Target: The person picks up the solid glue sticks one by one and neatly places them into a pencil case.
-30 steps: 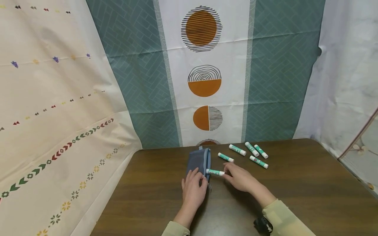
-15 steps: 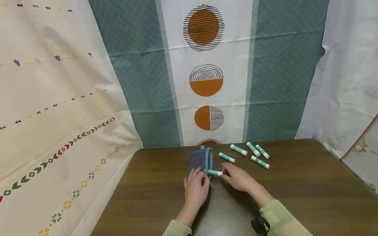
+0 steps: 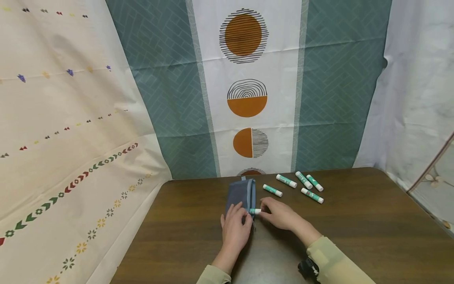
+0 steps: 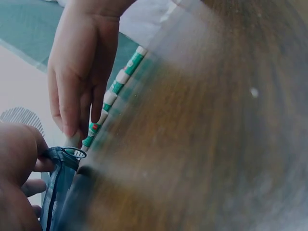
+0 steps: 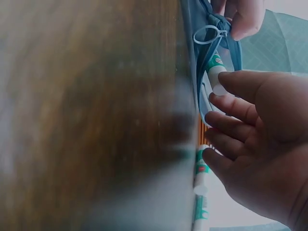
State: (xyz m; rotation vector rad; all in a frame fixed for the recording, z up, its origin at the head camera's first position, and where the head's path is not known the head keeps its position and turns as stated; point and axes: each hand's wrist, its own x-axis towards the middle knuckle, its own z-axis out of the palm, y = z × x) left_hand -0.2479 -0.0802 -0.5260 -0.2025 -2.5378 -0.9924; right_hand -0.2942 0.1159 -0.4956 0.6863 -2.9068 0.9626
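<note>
A dark blue zippered pouch [image 3: 238, 192] lies on the table with its open mouth facing right. My left hand [image 3: 235, 225] grips the pouch's near edge, thumb beside the mouth. One green-and-white glue stick [image 3: 255, 211] is partly inside the pouch; only its outer end shows. The right hand [image 3: 278, 213] pinches the white end of this stick between thumb and fingers, close to the opening. In the right wrist view, the thumb touches the white cap [image 5: 219, 86], and a ring-shaped zipper pull [image 5: 206, 35] hangs at the pouch corner.
Several more glue sticks lie loose beyond the right hand, the nearest glue stick [image 3: 272, 190] just right of the pouch. The brown wooden table [image 3: 170, 221] ends at a patterned cloth backdrop [image 3: 181, 150]. A black device [image 3: 307, 269] is at the right sleeve.
My right hand has moved left toward the pouch, sliding the glue stick deeper into its mouth. The left hand keeps its grip on the pouch. The loose sticks have stayed put.
</note>
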